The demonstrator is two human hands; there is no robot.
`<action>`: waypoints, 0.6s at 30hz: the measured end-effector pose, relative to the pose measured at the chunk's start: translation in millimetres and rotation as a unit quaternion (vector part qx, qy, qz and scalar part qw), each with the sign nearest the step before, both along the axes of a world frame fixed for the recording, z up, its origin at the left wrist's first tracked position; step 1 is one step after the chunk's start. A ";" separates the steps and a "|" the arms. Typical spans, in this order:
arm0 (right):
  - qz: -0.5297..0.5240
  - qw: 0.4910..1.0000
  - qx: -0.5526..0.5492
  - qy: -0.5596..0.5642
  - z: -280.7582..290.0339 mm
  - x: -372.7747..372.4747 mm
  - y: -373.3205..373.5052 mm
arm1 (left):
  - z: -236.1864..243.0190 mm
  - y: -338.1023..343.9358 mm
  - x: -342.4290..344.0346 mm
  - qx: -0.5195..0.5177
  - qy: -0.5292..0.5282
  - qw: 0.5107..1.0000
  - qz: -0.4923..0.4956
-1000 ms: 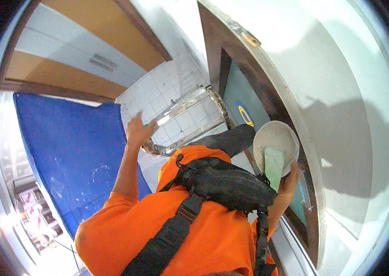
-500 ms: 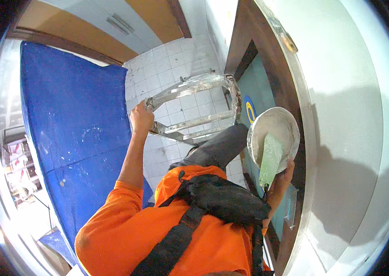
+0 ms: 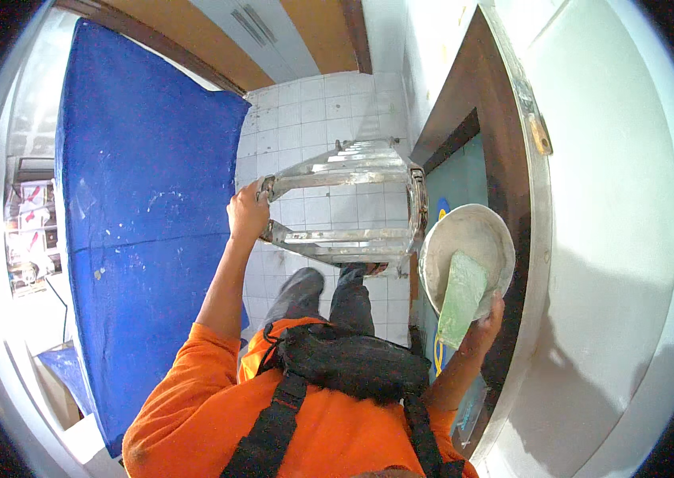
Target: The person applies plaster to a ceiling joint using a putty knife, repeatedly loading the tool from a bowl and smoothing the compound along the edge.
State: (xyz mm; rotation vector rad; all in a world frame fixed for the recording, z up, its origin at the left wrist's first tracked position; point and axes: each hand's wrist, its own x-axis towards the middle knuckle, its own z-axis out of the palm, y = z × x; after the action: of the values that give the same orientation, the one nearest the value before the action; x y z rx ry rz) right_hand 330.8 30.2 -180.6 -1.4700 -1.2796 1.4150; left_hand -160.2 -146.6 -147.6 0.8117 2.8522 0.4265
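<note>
My left hand is closed around the upper left corner of a paint-spattered metal stepladder. On the right, my right hand grips the rim and underside of a whitish, stained bowl. A pale green flat spreader leans inside that bowl, its lower end sticking out over the rim near my wrist. Some of the right fingers are hidden behind the bowl. Below me, my legs are close to the ladder, one foot overlapping its lower part; whether it rests on a rung I cannot tell.
A large blue sheet with white specks hangs along the left. To the right stands a dark brown door frame, with a wooden-handled tool on its edge. White floor tiles spread beneath the ladder. Shelves with goods show at far left.
My bent leg has straightened and come down, so both legs now hang side by side. The bowl with the spreader has shifted slightly lower in view. My left hand keeps hold of the ladder.
</note>
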 end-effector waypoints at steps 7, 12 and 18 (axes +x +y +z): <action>0.177 0.823 0.472 -0.263 9.0 2.4 34.5 | -5.4 -5.0 -0.8 -0.026 0.017 1.000 0.001; 0.139 0.886 0.410 -0.163 27.2 -6.6 38.8 | -5.0 3.8 3.0 -0.073 0.021 0.997 -0.020; 0.142 0.877 0.400 -0.223 58.0 10.9 30.4 | -18.1 -4.0 -9.2 -0.142 0.042 0.987 -0.065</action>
State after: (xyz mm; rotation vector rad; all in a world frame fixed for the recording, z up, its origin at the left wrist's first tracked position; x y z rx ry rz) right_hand 341.7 60.6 -122.5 -1.0554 -2.1092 0.5343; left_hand -169.4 -150.6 -165.7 0.9699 2.8204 -0.0314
